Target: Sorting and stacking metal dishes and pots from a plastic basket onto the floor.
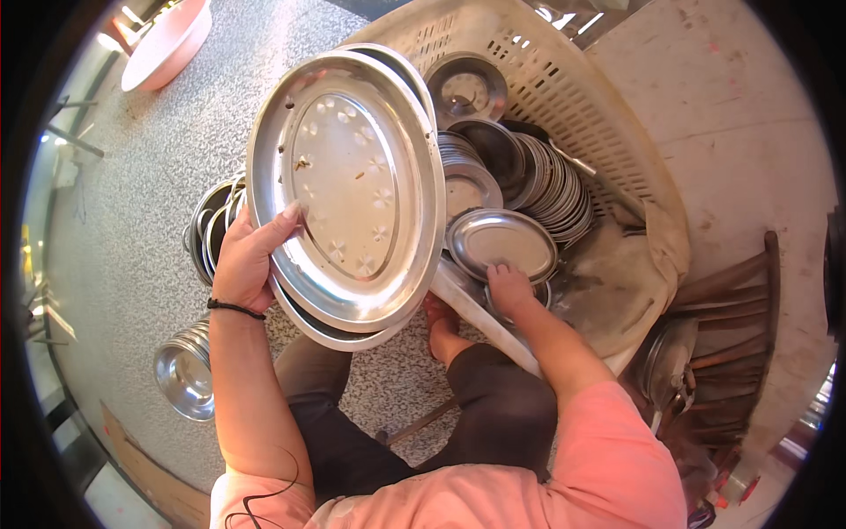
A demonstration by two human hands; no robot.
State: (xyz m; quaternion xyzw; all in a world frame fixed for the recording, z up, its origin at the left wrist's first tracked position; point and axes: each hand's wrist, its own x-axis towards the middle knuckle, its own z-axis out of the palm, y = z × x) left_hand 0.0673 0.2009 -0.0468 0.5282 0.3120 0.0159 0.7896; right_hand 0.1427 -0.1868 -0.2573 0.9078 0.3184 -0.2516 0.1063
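Observation:
Two or more stacked oval metal platters [344,185] are gripped at their left edge by my left hand [251,254], its thumb on the top platter's face. Small dark specks and bits of residue dot that platter. My right hand [510,287] reaches into a large plastic basket [621,142], its fingers on the near rim of a smaller oval metal dish [503,243]. Whether the fingers grip this dish or only touch it is hard to tell. Beyond it lie a stack of metal plates [562,192] on edge and a round metal plate [464,86] against the basket wall.
A pink basin [168,46] stands at the far left on the speckled floor [145,218]. Metal bowls [185,377] and dark-centred metal pans or plates [215,225] sit left of my arm. To the right is a brown slatted rack or chair [733,344] beside metal cookware [667,364].

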